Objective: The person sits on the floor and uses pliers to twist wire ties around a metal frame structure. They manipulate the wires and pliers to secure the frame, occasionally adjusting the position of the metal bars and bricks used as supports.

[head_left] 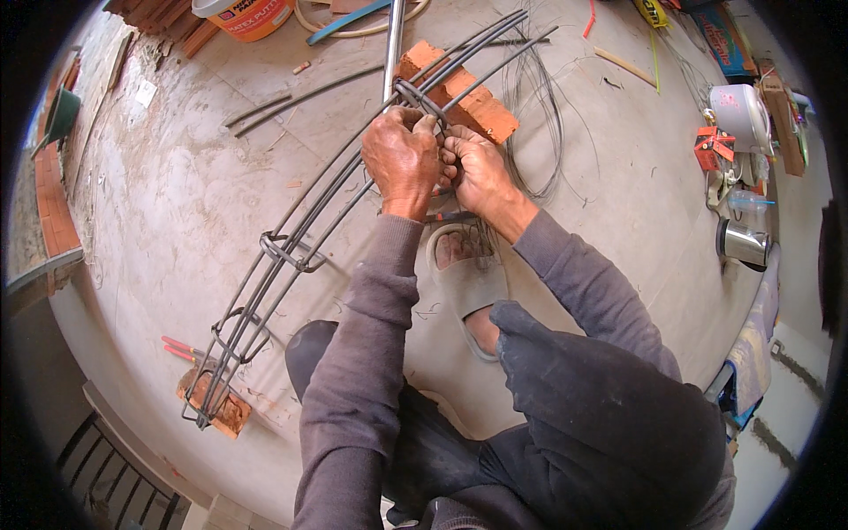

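Note:
A long rebar cage [281,254] of dark steel bars and square stirrups slants from lower left to upper middle. Its far end rests over an orange brick [484,108], its near end over another brick [233,413]. My left hand [404,161] is closed at a stirrup [419,95] near the far end, fingers curled at the bars. Close beside it, my right hand [480,170] pinches with its fingertips just below that stirrup; whatever is between them is hidden. Loose thin wire [556,119] lies right of the brick. Red-handled pliers [179,348] lie by the near end.
Beyond the cage are loose bars [300,99], a metal pipe [394,53] and an orange-white bucket [256,19]. Along the right stand a pale rice cooker [740,117], a red box [714,147] and a shiny metal cup [744,244]. My sandalled foot [470,283] is below my hands.

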A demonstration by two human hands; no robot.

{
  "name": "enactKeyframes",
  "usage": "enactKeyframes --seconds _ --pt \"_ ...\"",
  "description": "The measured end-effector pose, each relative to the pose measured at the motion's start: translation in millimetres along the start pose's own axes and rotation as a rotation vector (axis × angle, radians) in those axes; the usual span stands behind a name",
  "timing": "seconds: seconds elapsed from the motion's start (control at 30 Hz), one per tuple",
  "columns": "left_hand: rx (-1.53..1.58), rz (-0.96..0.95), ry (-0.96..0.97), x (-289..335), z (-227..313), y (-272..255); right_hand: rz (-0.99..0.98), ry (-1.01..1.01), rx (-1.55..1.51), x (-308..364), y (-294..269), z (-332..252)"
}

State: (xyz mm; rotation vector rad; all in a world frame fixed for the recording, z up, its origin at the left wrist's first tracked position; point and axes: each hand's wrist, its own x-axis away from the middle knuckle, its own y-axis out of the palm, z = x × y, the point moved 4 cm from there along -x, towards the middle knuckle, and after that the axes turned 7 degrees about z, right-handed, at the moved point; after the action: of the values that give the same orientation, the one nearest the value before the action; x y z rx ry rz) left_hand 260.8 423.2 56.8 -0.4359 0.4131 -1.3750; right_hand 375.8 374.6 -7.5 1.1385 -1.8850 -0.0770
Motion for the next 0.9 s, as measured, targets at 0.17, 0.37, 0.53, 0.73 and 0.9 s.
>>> enactKeyframes --seconds 0.17,0.37,0.53,0.73,0.9 --pt "0.103 0.004 0.001 -2 -4 3 -0.022 0.026 0.004 -2 4 -1" --pt "0.166 -0.012 -0.061 -4 -8 2 0.058 -0.039 0.221 12 10 -12" --pt "0.232 -0.047 -0.071 -4 -8 3 0.072 -0.220 0.567 34 18 -34" --pt "0.260 -0.038 -0.076 -5 -13 8 -0.019 -0.759 1.316 31 18 -58" --pt "0.344 0.044 -0.053 -6 -16 6 -0.020 -0.755 1.406 25 15 -52"
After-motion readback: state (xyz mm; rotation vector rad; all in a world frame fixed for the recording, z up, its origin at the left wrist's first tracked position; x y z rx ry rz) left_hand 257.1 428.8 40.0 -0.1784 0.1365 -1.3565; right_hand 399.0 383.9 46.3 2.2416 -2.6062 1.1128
